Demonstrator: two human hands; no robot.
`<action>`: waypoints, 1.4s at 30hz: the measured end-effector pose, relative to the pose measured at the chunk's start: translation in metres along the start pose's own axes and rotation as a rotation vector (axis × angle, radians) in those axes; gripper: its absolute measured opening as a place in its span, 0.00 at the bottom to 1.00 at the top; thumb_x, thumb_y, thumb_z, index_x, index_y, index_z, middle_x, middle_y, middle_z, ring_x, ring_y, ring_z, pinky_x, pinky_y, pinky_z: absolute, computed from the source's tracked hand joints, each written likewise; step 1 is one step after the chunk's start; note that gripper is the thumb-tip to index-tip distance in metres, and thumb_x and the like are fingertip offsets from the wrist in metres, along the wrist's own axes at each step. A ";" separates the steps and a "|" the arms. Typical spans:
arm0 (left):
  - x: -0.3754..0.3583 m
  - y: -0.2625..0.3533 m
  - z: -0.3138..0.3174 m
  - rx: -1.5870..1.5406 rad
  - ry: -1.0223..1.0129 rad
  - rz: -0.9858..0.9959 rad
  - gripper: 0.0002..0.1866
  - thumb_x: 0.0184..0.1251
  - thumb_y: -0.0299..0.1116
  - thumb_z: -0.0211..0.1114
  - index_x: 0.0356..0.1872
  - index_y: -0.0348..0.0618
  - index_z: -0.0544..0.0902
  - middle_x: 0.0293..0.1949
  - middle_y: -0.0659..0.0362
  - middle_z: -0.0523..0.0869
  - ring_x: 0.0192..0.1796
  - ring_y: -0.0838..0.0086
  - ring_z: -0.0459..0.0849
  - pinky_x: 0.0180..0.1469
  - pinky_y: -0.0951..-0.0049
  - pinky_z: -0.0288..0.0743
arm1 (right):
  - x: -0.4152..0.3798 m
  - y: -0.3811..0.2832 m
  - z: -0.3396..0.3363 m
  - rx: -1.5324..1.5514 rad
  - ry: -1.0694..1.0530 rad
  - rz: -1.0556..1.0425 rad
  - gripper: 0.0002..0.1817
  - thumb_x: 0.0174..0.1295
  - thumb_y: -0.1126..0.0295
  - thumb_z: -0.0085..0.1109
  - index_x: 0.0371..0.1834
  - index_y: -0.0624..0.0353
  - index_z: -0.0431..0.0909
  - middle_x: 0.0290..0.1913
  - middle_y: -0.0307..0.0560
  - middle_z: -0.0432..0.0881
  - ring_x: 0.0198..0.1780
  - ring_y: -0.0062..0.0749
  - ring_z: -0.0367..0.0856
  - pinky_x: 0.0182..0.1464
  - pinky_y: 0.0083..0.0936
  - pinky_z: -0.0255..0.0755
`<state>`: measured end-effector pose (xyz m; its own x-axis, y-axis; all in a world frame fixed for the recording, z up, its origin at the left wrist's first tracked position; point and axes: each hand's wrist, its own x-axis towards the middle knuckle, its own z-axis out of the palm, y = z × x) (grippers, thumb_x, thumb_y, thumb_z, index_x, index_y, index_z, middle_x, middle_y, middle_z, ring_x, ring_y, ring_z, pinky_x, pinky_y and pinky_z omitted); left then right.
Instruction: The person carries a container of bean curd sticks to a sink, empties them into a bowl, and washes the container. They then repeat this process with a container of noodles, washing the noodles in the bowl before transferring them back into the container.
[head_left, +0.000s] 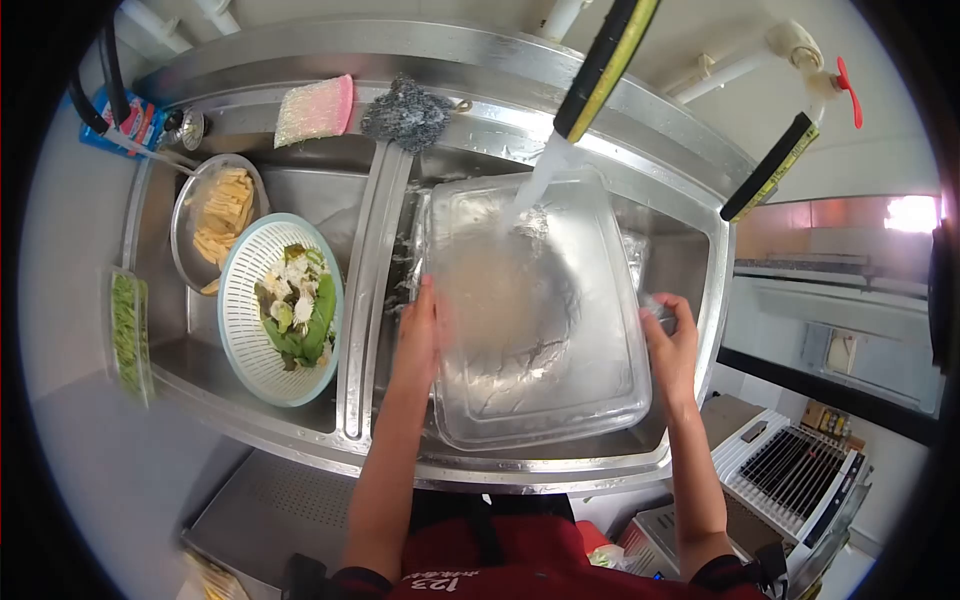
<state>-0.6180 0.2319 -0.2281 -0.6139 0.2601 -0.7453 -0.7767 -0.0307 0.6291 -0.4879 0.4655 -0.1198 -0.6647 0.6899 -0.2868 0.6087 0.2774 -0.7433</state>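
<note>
A clear rectangular plastic container [600, 370] is held over the right sink basin, with water from a black and yellow hose [605, 70] running onto it. My left hand [422, 325] is at its left edge, the fingers partly hidden and blurred. At the right edge my right hand [672, 335] has its fingers curled round the rim. Left of the divider, a white colander [235, 320] holds leaves and pale scraps, beside a metal bowl [185, 235] with yellow strips.
A pink and white sponge [315, 110] and a dark scouring pad [408, 113] lie on the sink's back ledge. Green pieces fill a clear box [128, 330] at the far left. A second hose [770, 168] hangs at the right.
</note>
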 end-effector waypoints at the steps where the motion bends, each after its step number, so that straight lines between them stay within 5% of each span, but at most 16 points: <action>1: 0.001 0.000 -0.004 0.073 0.000 0.017 0.25 0.59 0.56 0.45 0.21 0.42 0.72 0.18 0.64 0.71 0.19 0.82 0.67 0.20 0.80 0.57 | 0.002 -0.006 0.002 -0.022 0.066 0.006 0.16 0.53 0.68 0.53 0.43 0.65 0.69 0.33 0.44 0.74 0.33 0.21 0.68 0.39 0.16 0.63; 3: -0.004 0.000 0.010 0.055 0.059 0.052 0.25 0.59 0.56 0.45 0.17 0.44 0.68 0.15 0.66 0.67 0.17 0.83 0.63 0.17 0.79 0.54 | 0.007 -0.020 0.010 -0.046 0.138 -0.003 0.18 0.51 0.70 0.56 0.45 0.63 0.69 0.35 0.45 0.75 0.34 0.22 0.71 0.40 0.15 0.63; 5: -0.006 -0.003 0.031 0.035 0.109 0.068 0.26 0.60 0.56 0.44 0.13 0.46 0.65 0.11 0.68 0.62 0.14 0.83 0.60 0.15 0.78 0.51 | 0.000 -0.038 0.036 -0.133 0.054 -0.332 0.22 0.49 0.69 0.58 0.48 0.62 0.66 0.43 0.50 0.74 0.43 0.32 0.74 0.44 0.19 0.65; 7: 0.002 -0.002 0.045 -0.034 0.179 0.218 0.25 0.62 0.55 0.42 0.14 0.46 0.67 0.11 0.67 0.64 0.13 0.83 0.61 0.14 0.78 0.51 | 0.000 -0.038 0.073 -0.230 -0.238 -0.520 0.26 0.48 0.68 0.57 0.52 0.60 0.64 0.53 0.51 0.68 0.52 0.43 0.67 0.52 0.31 0.62; 9: 0.003 0.005 0.047 -0.048 0.144 0.137 0.25 0.63 0.53 0.40 0.14 0.46 0.67 0.11 0.66 0.64 0.14 0.83 0.63 0.14 0.80 0.54 | 0.004 -0.051 0.104 -0.692 -0.266 -0.973 0.27 0.49 0.64 0.54 0.55 0.57 0.62 0.57 0.49 0.62 0.57 0.44 0.60 0.56 0.43 0.54; 12: 0.007 0.008 0.052 -0.163 0.177 0.126 0.24 0.63 0.52 0.40 0.14 0.47 0.66 0.11 0.66 0.65 0.13 0.83 0.64 0.14 0.81 0.57 | 0.034 -0.070 0.130 -0.642 -0.218 -0.947 0.27 0.54 0.59 0.45 0.58 0.54 0.57 0.61 0.46 0.57 0.62 0.47 0.51 0.61 0.43 0.41; 16: 0.004 0.002 0.046 -0.168 0.226 0.029 0.24 0.63 0.52 0.40 0.13 0.48 0.64 0.11 0.66 0.65 0.12 0.83 0.63 0.12 0.82 0.56 | 0.097 -0.063 0.122 -0.996 0.083 -0.847 0.28 0.54 0.56 0.43 0.57 0.58 0.59 0.59 0.56 0.58 0.61 0.44 0.53 0.59 0.49 0.47; 19: -0.003 -0.005 0.050 -0.224 0.180 0.037 0.22 0.64 0.51 0.40 0.16 0.48 0.65 0.11 0.67 0.65 0.12 0.83 0.63 0.12 0.82 0.55 | 0.095 -0.068 0.123 -0.858 0.123 -0.733 0.27 0.55 0.57 0.41 0.57 0.58 0.59 0.58 0.60 0.57 0.62 0.45 0.52 0.60 0.48 0.45; 21: 0.000 -0.006 0.062 -0.220 0.356 0.095 0.21 0.64 0.51 0.40 0.18 0.47 0.67 0.11 0.67 0.65 0.12 0.83 0.62 0.12 0.82 0.54 | 0.074 -0.080 0.141 -0.789 0.035 -0.740 0.27 0.55 0.58 0.41 0.57 0.58 0.59 0.60 0.56 0.57 0.64 0.44 0.49 0.61 0.45 0.44; 23: -0.012 0.004 0.063 -0.245 0.299 0.026 0.22 0.63 0.52 0.41 0.18 0.47 0.68 0.11 0.67 0.66 0.12 0.83 0.63 0.12 0.82 0.54 | 0.057 -0.084 0.152 -0.633 -0.194 -0.923 0.26 0.56 0.58 0.40 0.57 0.58 0.60 0.60 0.51 0.58 0.63 0.42 0.51 0.61 0.44 0.42; 27: -0.008 -0.004 0.059 -0.323 0.263 0.033 0.24 0.63 0.53 0.41 0.16 0.45 0.66 0.11 0.66 0.66 0.12 0.81 0.65 0.11 0.81 0.54 | 0.137 -0.071 0.138 -0.843 0.062 -0.933 0.24 0.57 0.56 0.38 0.57 0.52 0.61 0.61 0.45 0.58 0.62 0.40 0.53 0.62 0.41 0.41; 31: -0.007 -0.002 0.063 -0.273 0.301 -0.055 0.22 0.63 0.51 0.41 0.20 0.46 0.70 0.12 0.68 0.64 0.13 0.84 0.63 0.12 0.83 0.55 | 0.104 -0.078 0.152 -0.881 0.153 -0.886 0.24 0.56 0.56 0.38 0.58 0.48 0.60 0.62 0.44 0.56 0.62 0.43 0.53 0.62 0.42 0.41; 34: 0.001 -0.015 0.053 -0.263 0.260 0.031 0.24 0.62 0.54 0.40 0.22 0.44 0.72 0.14 0.67 0.68 0.14 0.82 0.66 0.13 0.81 0.57 | 0.044 -0.073 0.150 -0.779 -0.176 -0.929 0.25 0.55 0.56 0.41 0.58 0.45 0.60 0.62 0.43 0.55 0.62 0.46 0.50 0.60 0.48 0.42; 39: 0.010 -0.027 0.057 -0.309 0.377 0.126 0.25 0.61 0.56 0.40 0.21 0.46 0.71 0.14 0.68 0.68 0.17 0.83 0.67 0.16 0.80 0.60 | -0.026 0.006 0.101 -0.851 -0.330 -0.768 0.27 0.53 0.59 0.47 0.59 0.44 0.59 0.63 0.43 0.53 0.64 0.46 0.46 0.57 0.56 0.42; 42: -0.009 -0.009 0.055 -0.189 0.222 -0.037 0.26 0.60 0.58 0.41 0.17 0.46 0.67 0.12 0.66 0.66 0.15 0.81 0.68 0.16 0.80 0.61 | -0.011 0.048 0.077 -0.772 -0.016 -0.638 0.25 0.53 0.62 0.48 0.57 0.48 0.62 0.63 0.45 0.53 0.64 0.46 0.47 0.58 0.51 0.44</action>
<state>-0.5974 0.2829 -0.2149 -0.5840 0.0473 -0.8104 -0.7990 -0.2095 0.5636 -0.4847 0.4204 -0.1991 -0.9672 0.2533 0.0164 0.2471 0.9545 -0.1671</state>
